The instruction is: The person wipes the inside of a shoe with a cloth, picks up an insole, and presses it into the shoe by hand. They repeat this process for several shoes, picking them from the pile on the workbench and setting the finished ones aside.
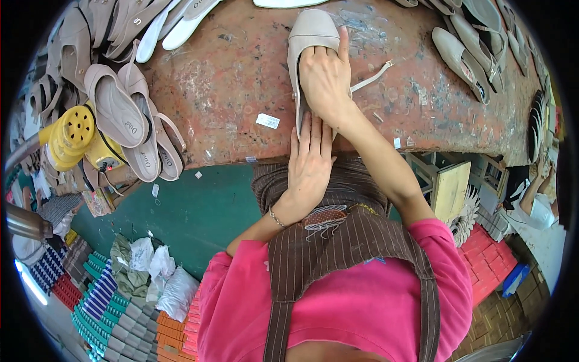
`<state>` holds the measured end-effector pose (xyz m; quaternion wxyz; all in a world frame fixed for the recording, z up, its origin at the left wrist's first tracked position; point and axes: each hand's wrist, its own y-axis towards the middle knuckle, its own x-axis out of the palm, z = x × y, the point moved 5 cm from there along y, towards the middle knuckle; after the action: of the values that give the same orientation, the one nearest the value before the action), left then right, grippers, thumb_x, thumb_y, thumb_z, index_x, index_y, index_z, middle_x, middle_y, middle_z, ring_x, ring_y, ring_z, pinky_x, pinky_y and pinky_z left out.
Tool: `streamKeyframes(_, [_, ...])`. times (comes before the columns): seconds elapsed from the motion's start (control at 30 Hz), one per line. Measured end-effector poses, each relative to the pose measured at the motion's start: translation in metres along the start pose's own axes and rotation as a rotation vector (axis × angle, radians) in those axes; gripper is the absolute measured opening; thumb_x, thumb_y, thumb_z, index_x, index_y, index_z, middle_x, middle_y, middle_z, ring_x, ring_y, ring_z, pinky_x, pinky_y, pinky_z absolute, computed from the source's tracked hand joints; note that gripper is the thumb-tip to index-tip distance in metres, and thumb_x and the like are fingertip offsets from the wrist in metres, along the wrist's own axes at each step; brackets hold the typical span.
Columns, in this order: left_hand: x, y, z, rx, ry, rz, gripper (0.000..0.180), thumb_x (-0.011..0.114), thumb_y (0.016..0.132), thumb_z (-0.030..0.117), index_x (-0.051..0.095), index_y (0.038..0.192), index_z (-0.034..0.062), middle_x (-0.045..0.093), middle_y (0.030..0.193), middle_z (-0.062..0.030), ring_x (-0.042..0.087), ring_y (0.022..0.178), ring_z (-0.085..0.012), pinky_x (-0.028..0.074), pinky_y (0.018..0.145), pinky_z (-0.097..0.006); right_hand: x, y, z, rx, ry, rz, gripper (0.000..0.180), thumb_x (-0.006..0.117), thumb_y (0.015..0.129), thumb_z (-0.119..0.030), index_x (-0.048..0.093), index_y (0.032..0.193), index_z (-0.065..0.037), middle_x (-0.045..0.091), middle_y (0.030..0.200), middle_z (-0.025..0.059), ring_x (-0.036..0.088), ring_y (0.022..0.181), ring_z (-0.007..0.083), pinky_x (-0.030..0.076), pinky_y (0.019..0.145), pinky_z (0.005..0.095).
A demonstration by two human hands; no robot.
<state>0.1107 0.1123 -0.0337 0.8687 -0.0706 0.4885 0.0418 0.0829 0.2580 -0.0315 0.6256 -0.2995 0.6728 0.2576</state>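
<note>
While both hands are engaged with one beige shoe [312, 33], its position is at the near edge of the table [214, 99], in front of the wearer's apron [344, 253]. The long axis runs straight out from the body, toe away, heel toward the edge. The opening faces up.

The right hand [326, 81] is nearer the toe. Its fingers enter the opening and point toward the toe; their tips are hidden beneath the upper. The thumb lies outside, along the right side, pointing the same way. Whether this hand grips or merely presses cannot be determined.

The left hand [309, 171] is at the heel, behind the right. It lies flat with straight fingers, directed up the same axis and reaching the heel; no closed grip is apparent. The shoe therefore lies directly ahead of the left hand and around the fingers of the right. This alignment of hands and axis is judged the governing relation.

A strap [372, 78] extends to the right of the shoe, clear of both palms. A white label [267, 121] lies left of the heel, apart from it. Farther left are a shoe stack [111, 99] and a yellow device [75, 133].
</note>
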Motion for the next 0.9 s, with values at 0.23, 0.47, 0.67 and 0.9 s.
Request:
streamKeyframes(0.23, [0.006, -0.003, -0.005, 0.006, 0.049, 0.058, 0.065, 0.069, 0.08, 0.015, 0.045, 0.136, -0.0067, 0.049, 0.136, -0.0249, 0.038, 0.134, -0.0429, 0.03, 0.112, -0.055, 0.006, -0.029, -0.017, -0.073, 0.108, 0.197, 0.05, 0.054, 0.078, -0.006, 0.047, 0.12, 0.02, 0.053, 0.119, 0.0366, 0.053, 0.113, 0.0463, 0.034, 0.108, 0.0497])
streamKeyframes(0.47, [0.01, -0.005, -0.008, 0.029, 0.015, 0.085, 0.069, 0.071, 0.081, 0.015, 0.041, 0.139, -0.0081, 0.04, 0.145, -0.0257, 0.034, 0.138, -0.0423, 0.033, 0.111, -0.055, -0.001, -0.011, -0.011, 0.01, 0.048, 0.401, 0.035, 0.058, 0.078, -0.006, 0.055, 0.109, 0.011, 0.055, 0.119, 0.0339, 0.052, 0.118, 0.0434, 0.036, 0.105, 0.052])
streamKeyframes(0.67, [0.007, 0.002, -0.007, -0.028, 0.021, 0.049, 0.082, 0.072, 0.081, 0.026, 0.034, 0.146, -0.0061, 0.034, 0.151, -0.0246, 0.032, 0.141, -0.0391, 0.024, 0.115, -0.058, 0.004, 0.008, 0.001, -0.222, 0.184, 0.163, 0.022, 0.063, 0.076, -0.01, 0.065, 0.088, 0.008, 0.067, 0.089, 0.0291, 0.068, 0.083, 0.0389, 0.052, 0.082, 0.0471])
streamKeyframes(0.9, [-0.075, 0.055, -0.046, 0.056, -0.397, 0.377, 0.014, 0.068, 0.069, 0.006, 0.055, 0.073, 0.0014, 0.066, 0.115, -0.0177, 0.06, 0.11, -0.0366, 0.049, 0.089, -0.045, -0.061, 0.051, 0.077, 0.029, 0.776, 0.257, 0.024, 0.062, 0.081, -0.004, 0.072, 0.102, -0.003, 0.068, 0.107, 0.0219, 0.067, 0.096, 0.0361, 0.053, 0.086, 0.046])
